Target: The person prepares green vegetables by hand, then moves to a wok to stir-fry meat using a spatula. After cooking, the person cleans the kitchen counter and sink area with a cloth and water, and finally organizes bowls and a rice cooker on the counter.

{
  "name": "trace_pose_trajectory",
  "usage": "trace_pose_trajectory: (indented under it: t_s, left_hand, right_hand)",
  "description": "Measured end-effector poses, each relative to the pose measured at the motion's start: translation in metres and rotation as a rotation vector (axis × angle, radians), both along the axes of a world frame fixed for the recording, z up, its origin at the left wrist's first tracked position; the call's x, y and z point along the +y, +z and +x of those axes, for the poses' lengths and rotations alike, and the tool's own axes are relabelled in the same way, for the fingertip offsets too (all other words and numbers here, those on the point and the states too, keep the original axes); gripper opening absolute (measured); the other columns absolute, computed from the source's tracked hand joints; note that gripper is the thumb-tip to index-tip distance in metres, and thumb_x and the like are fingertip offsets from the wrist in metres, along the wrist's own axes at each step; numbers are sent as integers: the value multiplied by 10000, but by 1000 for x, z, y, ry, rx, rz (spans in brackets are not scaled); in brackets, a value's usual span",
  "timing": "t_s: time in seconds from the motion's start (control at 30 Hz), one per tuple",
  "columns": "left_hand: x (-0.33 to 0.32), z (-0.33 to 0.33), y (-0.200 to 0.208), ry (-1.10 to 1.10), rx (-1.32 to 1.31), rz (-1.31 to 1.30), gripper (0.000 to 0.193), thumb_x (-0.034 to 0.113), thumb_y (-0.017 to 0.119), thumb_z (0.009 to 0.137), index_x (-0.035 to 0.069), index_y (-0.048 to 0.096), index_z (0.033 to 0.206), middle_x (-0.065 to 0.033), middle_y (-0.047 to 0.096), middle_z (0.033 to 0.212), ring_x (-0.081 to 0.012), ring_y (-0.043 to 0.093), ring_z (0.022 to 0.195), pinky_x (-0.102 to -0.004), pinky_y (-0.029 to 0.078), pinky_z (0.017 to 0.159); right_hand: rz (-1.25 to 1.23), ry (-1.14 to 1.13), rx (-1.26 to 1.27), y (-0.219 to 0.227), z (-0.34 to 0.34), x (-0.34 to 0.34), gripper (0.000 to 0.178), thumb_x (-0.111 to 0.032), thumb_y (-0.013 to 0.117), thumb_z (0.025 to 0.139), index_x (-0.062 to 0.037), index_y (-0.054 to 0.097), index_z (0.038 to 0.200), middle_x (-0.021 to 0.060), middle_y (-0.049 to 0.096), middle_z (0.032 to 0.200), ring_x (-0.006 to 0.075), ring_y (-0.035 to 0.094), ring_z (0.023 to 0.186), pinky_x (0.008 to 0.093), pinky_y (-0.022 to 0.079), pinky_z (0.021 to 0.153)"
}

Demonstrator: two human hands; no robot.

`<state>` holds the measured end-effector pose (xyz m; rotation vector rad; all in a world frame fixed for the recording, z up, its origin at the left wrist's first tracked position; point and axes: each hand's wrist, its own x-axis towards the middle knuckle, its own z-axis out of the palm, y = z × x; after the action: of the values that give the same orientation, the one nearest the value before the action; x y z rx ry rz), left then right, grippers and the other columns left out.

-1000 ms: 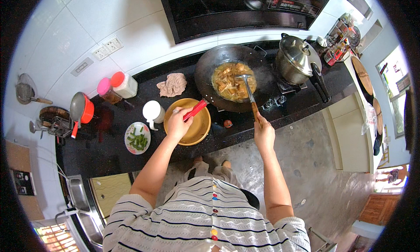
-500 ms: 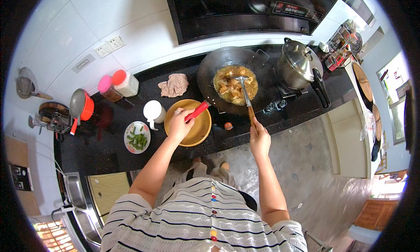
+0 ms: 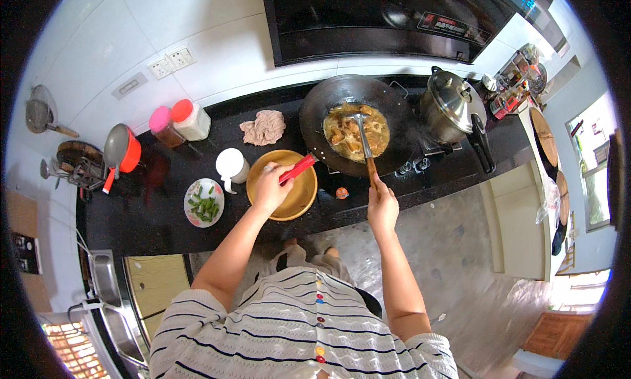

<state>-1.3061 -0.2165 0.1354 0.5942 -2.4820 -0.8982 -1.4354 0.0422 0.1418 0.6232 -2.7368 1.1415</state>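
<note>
A dark wok (image 3: 320, 109) sits on the stove, with brownish food in bubbling liquid (image 3: 345, 139) at its bottom. My left hand (image 3: 272, 189) is closed around the wok's red handle (image 3: 297, 169), above a yellow-brown bowl (image 3: 301, 198). My right hand (image 3: 382, 208) grips the wooden handle of a metal spatula (image 3: 365, 142), whose blade lies in the food. A white jug (image 3: 231, 165) stands just left of the bowl. Beside it, a floral plate (image 3: 190, 214) carries cut green vegetables (image 3: 205, 205).
A steel pressure cooker (image 3: 450, 109) stands right of the wok, its black handle pointing toward me. Behind the bowl lie a crumpled cloth (image 3: 263, 127) and two lidded jars (image 3: 190, 120). A red saucepan (image 3: 129, 152) is at the left. A small orange-red round object (image 3: 341, 193) lies near the counter's front edge.
The spatula and my right hand have shifted slightly left, and the food in the wok has been moved about. My left hand keeps its hold on the handle. The view has tilted slightly.
</note>
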Motion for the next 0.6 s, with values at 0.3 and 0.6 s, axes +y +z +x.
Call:
trace_pose_trajectory:
  t_s: [0.3, 0.6]
  left_hand:
    - [2, 1, 4, -8, 14, -35, 327, 133, 705, 769, 113, 688, 1094, -140, 604, 1022, -317, 613, 942, -388, 507, 803]
    - [6, -2, 2, 16, 15, 20, 324, 126, 699, 759, 121, 702, 1083, -165, 600, 1019, -331, 614, 932, -395, 509, 803]
  right_hand:
    - [44, 3, -73, 3, -12, -25, 343, -146, 608, 885, -138, 630, 1227, 183, 635, 867, 368, 633, 783, 450, 518, 698]
    - [84, 29, 8, -6, -14, -2, 380, -138, 639, 857, -174, 615, 1234, 176, 626, 874, 381, 635, 779, 461, 521, 683]
